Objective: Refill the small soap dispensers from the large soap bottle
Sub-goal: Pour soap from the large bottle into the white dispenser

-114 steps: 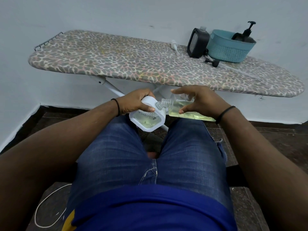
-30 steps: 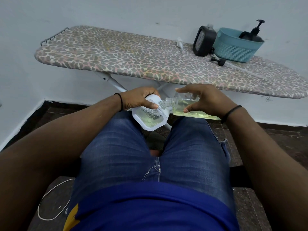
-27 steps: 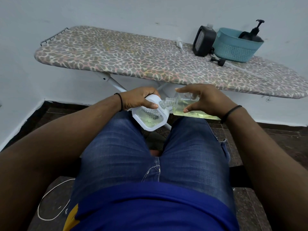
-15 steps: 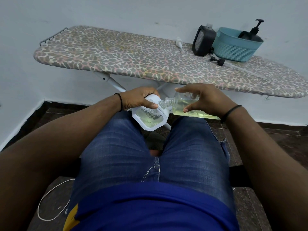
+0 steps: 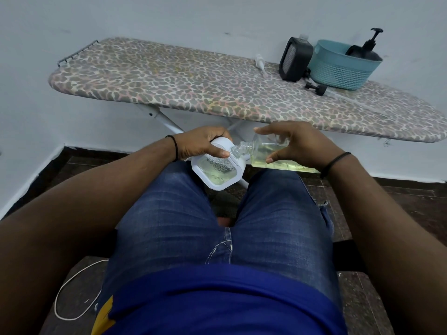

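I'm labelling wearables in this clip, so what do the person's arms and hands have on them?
Both forearms are bare, with no sleeves or gloves showing. The left hand has a thin black beaded band round its wrist. The right hand has a thin plain black band round its wrist. No rings or watch show on the fingers or wrists that can be seen.

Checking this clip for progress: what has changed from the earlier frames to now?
Almost nothing. The left hand still grips the white dispenser, and the right hand still holds the clear bottle tipped with its neck at the dispenser's opening. Any rise in liquid level is too slight to tell. The black dispenser and basket stayed put.
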